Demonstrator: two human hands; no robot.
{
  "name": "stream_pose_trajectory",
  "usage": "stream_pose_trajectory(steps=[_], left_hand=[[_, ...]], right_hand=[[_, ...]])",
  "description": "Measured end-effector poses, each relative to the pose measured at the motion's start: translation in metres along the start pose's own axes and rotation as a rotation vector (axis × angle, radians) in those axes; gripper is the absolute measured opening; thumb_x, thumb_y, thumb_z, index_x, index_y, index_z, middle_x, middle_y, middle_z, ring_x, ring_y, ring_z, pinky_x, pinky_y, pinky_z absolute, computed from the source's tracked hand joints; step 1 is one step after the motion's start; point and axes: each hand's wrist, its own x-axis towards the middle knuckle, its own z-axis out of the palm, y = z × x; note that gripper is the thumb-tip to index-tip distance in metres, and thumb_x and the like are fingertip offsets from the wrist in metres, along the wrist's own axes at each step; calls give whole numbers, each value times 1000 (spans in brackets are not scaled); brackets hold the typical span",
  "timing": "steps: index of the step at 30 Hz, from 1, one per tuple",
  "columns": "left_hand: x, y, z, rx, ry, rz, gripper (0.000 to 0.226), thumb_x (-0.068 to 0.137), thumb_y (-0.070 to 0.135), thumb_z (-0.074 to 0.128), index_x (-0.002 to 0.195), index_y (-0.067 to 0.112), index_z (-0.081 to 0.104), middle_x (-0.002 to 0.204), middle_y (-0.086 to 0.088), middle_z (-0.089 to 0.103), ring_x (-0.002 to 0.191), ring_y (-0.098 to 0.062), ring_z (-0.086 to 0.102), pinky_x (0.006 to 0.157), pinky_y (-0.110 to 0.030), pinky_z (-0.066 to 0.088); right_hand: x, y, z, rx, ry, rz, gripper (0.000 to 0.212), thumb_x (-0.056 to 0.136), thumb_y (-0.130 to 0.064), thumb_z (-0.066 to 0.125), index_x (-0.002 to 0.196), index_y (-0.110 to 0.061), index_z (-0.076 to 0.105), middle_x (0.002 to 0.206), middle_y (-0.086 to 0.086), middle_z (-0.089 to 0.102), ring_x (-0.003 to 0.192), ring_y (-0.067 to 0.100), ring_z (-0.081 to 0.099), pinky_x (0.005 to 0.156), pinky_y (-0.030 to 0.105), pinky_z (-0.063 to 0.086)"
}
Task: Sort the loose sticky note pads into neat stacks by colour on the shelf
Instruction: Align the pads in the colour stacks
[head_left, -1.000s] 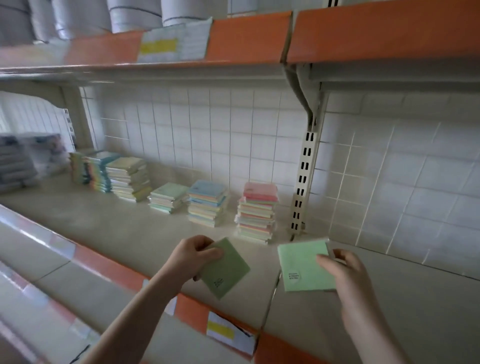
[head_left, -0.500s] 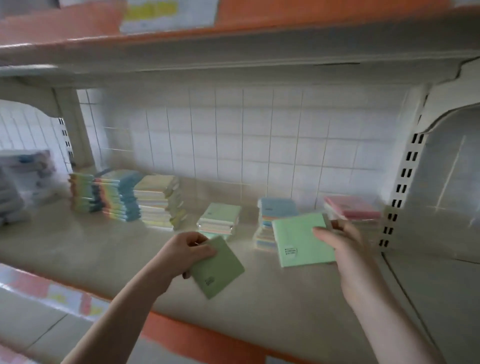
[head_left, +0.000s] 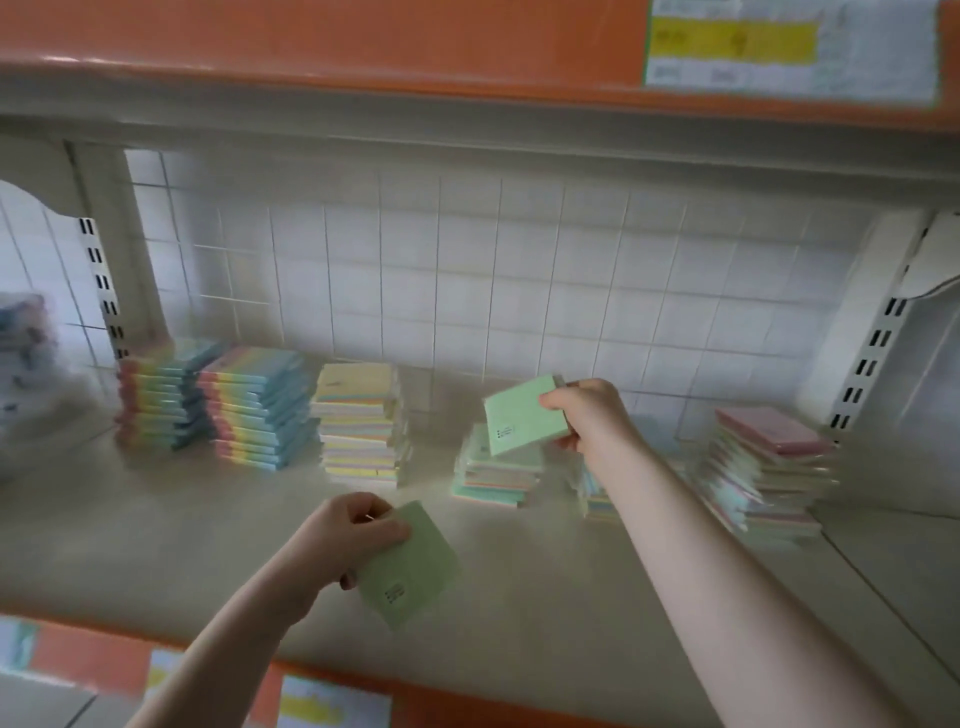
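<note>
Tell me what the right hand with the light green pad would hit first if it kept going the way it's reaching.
Most likely the green-topped stack just below and behind the light green pad in the right hand. If it passes over that, the white tiled back wall comes next. Motion blur leaves the depth uncertain.

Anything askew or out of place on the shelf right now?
Yes. The pink-topped stack at the right is ragged, its pads fanned out of line. The stacks are mixed-colour inside. Each hand holds a loose green pad: left hand, right hand. No visible damage.
</note>
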Motion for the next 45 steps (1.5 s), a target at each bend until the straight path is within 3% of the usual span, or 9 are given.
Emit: stream_pose_trajectory(steps=[3,7,10,16,22,27,33,39,45], left_hand=[[-2,-10,-3,-13,-3,-31,29,55,35,65,74,13,64,46,7,52,38,-6,45,35,-17,28],[-4,-16,-10,-21,-14,-50,33,55,38,66,77,14,66,51,6,56,43,-6,49,40,-17,30],[-5,-15,-12,-13,-13,-45,35,56,38,65,79,13,66,50,7,55,42,-6,48,37,-16,29],[-2,-11,-9,-9,-22,-29,34,57,37,66,79,12,66,51,8,55,43,-7,49,36,-18,30],[5,12,1,9,-95,41,31,63,36,66,81,11,67,58,3,55,47,-9,48,37,-19,30],[30,49,16,97,-113,137,9,86,19,66,78,16,67,55,5,52,41,-5,44,35,-18,29],[72,101,37,214,-141,250,16,90,23,63,75,20,67,52,7,48,39,-3,41,35,-15,28],[117,117,50,404,-229,289,19,90,26,62,94,10,72,70,-1,56,58,-11,44,44,-15,31],[141,100,72,558,-6,353,10,83,28,70,90,22,72,82,2,67,75,-12,59,64,-21,44]], right_hand=[[10,0,13,-36,-33,61,13,80,5,59,93,3,58,93,22,61,63,23,58,45,23,41],[25,13,25,-155,-2,83,18,76,9,60,92,3,54,104,27,61,83,36,64,53,37,53],[28,21,30,-526,85,-9,24,77,0,59,100,4,54,106,22,63,76,34,67,45,30,54],[12,24,23,-1103,113,-249,24,85,-1,47,108,-6,47,110,15,61,103,33,58,68,29,37],[-4,11,-11,-1127,191,-502,14,90,-18,48,99,-14,58,100,6,62,95,28,56,69,31,37],[-30,22,-61,-1144,294,-654,9,87,-22,55,85,-15,61,83,3,63,83,28,59,63,32,40],[-46,63,-107,-1138,276,-712,27,57,-4,80,59,-17,57,52,-1,56,46,25,54,41,25,36],[-53,90,-129,-1059,235,-526,13,74,-11,70,67,-18,61,62,2,60,58,27,57,51,36,45],[-63,95,-137,-1074,96,-391,10,91,-25,49,87,-23,57,85,-5,57,86,16,57,74,29,41]])
